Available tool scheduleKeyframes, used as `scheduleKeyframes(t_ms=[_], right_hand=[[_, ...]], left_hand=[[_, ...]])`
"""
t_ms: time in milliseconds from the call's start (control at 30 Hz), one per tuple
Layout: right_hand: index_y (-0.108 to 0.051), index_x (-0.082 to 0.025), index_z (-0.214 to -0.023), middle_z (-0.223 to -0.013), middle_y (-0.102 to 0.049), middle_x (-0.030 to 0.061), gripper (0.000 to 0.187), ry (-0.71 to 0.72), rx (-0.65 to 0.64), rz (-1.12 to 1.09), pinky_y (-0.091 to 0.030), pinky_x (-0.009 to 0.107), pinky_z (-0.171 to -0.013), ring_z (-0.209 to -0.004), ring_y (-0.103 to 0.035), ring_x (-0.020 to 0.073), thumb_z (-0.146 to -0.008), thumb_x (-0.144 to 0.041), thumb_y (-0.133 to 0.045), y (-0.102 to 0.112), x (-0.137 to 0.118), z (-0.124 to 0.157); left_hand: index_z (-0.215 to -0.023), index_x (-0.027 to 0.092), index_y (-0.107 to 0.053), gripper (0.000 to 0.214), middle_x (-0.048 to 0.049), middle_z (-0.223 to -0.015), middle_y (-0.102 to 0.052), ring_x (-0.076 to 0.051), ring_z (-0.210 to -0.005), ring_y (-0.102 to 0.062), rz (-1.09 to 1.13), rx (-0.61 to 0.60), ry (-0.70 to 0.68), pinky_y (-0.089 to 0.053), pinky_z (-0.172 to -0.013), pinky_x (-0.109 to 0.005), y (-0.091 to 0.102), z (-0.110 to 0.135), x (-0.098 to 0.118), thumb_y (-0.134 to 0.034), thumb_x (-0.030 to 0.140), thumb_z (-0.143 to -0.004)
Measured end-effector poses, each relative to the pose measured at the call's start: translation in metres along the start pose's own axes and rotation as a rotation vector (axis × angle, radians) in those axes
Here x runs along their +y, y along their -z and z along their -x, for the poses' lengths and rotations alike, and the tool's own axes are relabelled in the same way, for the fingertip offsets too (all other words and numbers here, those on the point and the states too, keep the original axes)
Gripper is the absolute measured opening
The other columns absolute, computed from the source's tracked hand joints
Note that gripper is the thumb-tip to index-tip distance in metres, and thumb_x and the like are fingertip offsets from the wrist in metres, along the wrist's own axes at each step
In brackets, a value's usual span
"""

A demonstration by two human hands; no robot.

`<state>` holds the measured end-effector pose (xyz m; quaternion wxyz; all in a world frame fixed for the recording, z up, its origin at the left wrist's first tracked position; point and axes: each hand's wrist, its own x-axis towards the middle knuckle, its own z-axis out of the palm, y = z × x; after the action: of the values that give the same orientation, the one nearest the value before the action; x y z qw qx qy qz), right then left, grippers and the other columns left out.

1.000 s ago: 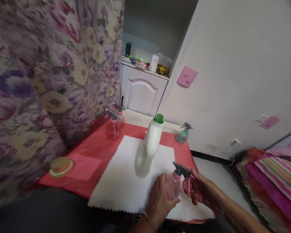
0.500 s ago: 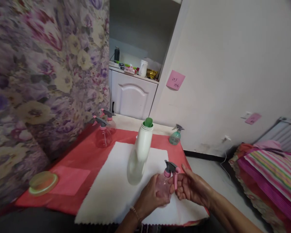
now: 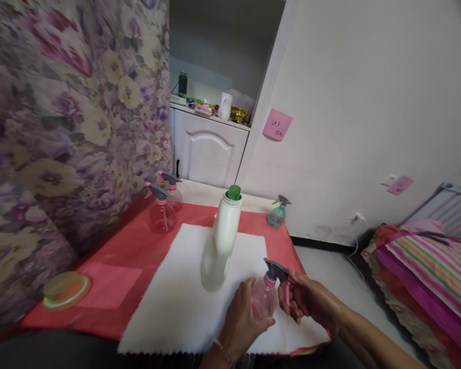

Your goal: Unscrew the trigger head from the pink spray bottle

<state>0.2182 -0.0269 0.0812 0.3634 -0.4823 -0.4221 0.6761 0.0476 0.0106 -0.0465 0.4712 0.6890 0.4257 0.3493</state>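
Observation:
A clear pink spray bottle (image 3: 264, 300) with a grey head and pink trigger is held upright above the white cloth. My left hand (image 3: 243, 319) is wrapped round its body from the left. On the other side, my right hand (image 3: 307, 297) grips the spray head (image 3: 278, 270), its thumb by the nozzle and its fingers curled near the trigger. Just behind, a pale green plastic bottle (image 3: 228, 228) without a cap stands on the cloth, a green spout showing in its mouth.
Two more pink spray bottles (image 3: 163, 216) stand at the table's far left, a green spray bottle (image 3: 277, 216) at the far right. A yellowish-green round lid (image 3: 66, 290) lies near left. The white cloth (image 3: 172, 312) covers part of the red tablecloth (image 3: 123, 251).
My right hand has come up and closed on the spray head, which has turned slightly. The spray bottle and my left hand have shifted a little to the right.

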Motion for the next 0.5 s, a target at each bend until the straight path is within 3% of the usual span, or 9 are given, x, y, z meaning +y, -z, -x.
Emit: scheduleKeyframes(t_ms=[333,500], right_hand=[[-0.066,-0.013,-0.061,-0.051,-0.057,0.0003,0.075,-0.005,-0.015,0.059,-0.037,0.018,-0.041,-0.037,-0.041,0.0043,-0.087,-0.076,-0.035,-0.0026,-0.0029,0.0002],[-0.071,-0.012,-0.081,-0.062,-0.066,0.0045,0.076,-0.078,-0.026,0.000,-0.048,0.022,-0.050,-0.044,-0.054,0.0081,-0.084,-0.079,-0.035,-0.0029,-0.0021,0.0049]], left_hand=[[-0.134,0.017,-0.039,0.092,-0.0125,-0.138,-0.052,-0.029,-0.129,-0.048,-0.009,0.022,0.012,-0.039,-0.111,-0.039,-0.0036,0.0039,0.0033,-0.083,0.019,-0.053],[-0.132,0.020,-0.041,0.086,-0.0118,-0.133,-0.055,-0.031,-0.126,-0.050,0.005,0.014,0.029,-0.040,-0.108,-0.042,-0.0013,0.0060,0.0077,-0.080,0.022,-0.056]])
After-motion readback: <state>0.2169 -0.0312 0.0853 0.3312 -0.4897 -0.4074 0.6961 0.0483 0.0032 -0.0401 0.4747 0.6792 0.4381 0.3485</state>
